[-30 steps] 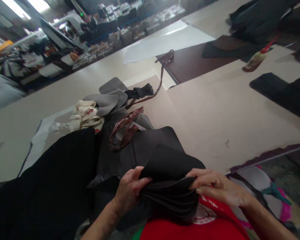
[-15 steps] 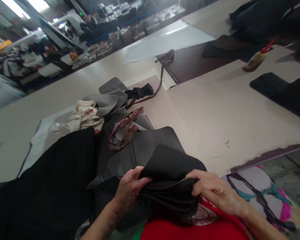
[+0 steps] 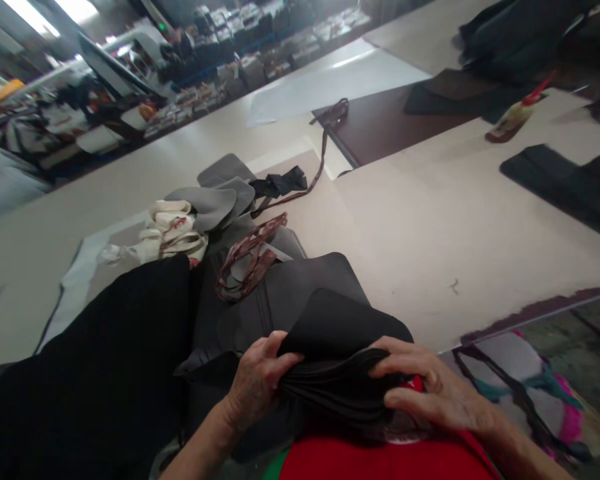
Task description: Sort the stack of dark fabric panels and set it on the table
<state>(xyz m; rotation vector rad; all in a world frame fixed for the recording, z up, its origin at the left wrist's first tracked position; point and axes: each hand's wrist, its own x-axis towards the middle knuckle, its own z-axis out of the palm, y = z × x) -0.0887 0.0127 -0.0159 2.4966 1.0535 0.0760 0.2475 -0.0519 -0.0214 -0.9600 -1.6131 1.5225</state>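
1. Your left hand (image 3: 257, 380) comes in from the lower left with the forearm angled upward, the thumb lying over the top of the stack of black fabric pieces (image 3: 337, 373) and the fingers curled under its left edge.
2. Your right hand (image 3: 425, 390) reaches in from the lower right, palm down, fingers spread flatter over the stack's right end.
3. Compared with half a second ago, your right hand has slid a little lower and further over the edge of the stack, with the fingers more stretched out; your left hand has kept its place.
4. Both hands are grasping the stack: the left pinches it closed, the right presses and clasps its layered edge.
5. The stack sits right in front of you, above your red shirt (image 3: 380, 460), at the near edge of the worktop (image 3: 455, 227), touching the grey fabric sheet (image 3: 290, 290) behind it, with a large black cloth (image 3: 100, 373) to its left.
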